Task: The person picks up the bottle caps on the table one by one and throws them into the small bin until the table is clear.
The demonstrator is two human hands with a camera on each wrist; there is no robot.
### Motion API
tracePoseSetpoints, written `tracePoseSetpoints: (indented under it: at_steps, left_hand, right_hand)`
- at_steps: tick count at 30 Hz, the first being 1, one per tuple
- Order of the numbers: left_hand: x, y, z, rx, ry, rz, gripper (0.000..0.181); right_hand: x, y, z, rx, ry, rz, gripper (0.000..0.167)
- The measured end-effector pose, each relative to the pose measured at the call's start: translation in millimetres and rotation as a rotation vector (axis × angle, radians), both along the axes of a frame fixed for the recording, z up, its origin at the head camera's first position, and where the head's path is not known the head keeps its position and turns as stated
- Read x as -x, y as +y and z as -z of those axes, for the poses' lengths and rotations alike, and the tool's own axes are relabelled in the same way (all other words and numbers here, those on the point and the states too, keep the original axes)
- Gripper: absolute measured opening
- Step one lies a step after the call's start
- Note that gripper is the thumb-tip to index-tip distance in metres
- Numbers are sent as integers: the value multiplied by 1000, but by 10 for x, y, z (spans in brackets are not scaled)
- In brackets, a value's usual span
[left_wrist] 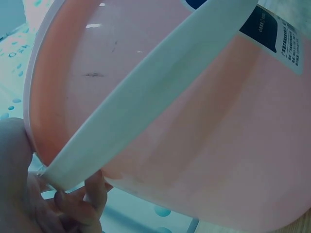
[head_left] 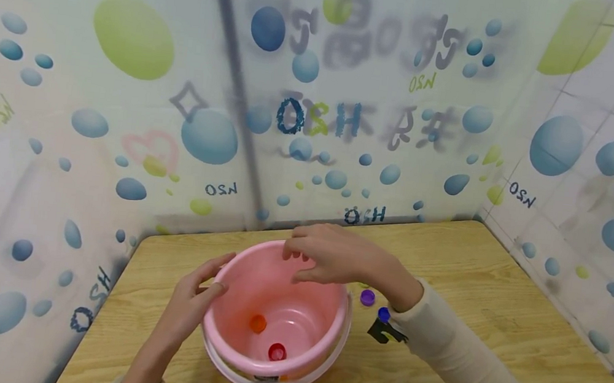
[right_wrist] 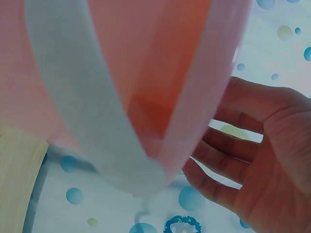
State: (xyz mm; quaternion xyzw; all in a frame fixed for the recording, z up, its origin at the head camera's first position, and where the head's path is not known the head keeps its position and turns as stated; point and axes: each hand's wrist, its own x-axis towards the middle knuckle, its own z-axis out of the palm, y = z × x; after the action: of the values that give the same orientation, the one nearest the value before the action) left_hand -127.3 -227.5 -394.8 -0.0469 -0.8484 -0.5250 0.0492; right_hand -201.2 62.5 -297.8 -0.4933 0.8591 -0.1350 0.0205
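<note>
A pink bucket (head_left: 254,276) stands on the wooden worktop (head_left: 433,382), its mouth facing up toward the head camera. The left hand (head_left: 187,306) grips the left side of the rim, thumb over the inside edge and fingers outside, close to the end of the white handle (left_wrist: 146,92), which hangs down round the near side of the bucket. The right hand (head_left: 329,254) is over the far right part of the rim, fingers loosely bent and with nothing visible in its grasp; whether it touches the rim I cannot tell. On the bucket's floor lie a small orange cap (head_left: 258,323) and a small red cap (head_left: 277,352), apart from each other. To the right of the bucket, on the worktop, are a purple cap (head_left: 368,297), a blue cap (head_left: 384,314) and an irregular black piece (head_left: 382,330), partly covered by the right sleeve (head_left: 469,355). A printed label (left_wrist: 279,39) is on the bucket's outer wall.
</note>
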Motion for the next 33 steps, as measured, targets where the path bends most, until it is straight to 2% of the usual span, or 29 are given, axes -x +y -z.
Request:
tracePoseSetpoints:
  at_steps: [10, 22, 28, 33]
  left_hand:
    - [-10, -1, 0, 1, -1, -1, 47]
    - [-1, 4, -15, 2, 9, 1, 47]
    - [3, 2, -15, -5, 9, 2, 47]
    - [4, 6, -20, -11, 2, 3, 46]
  right_hand:
    - [17, 196, 13, 67, 52, 22, 30]
    - [62, 589, 78, 176, 124, 52, 25]
    - [87, 807, 173, 216, 94, 100, 23]
    - [114, 972, 286, 210, 60, 157, 24]
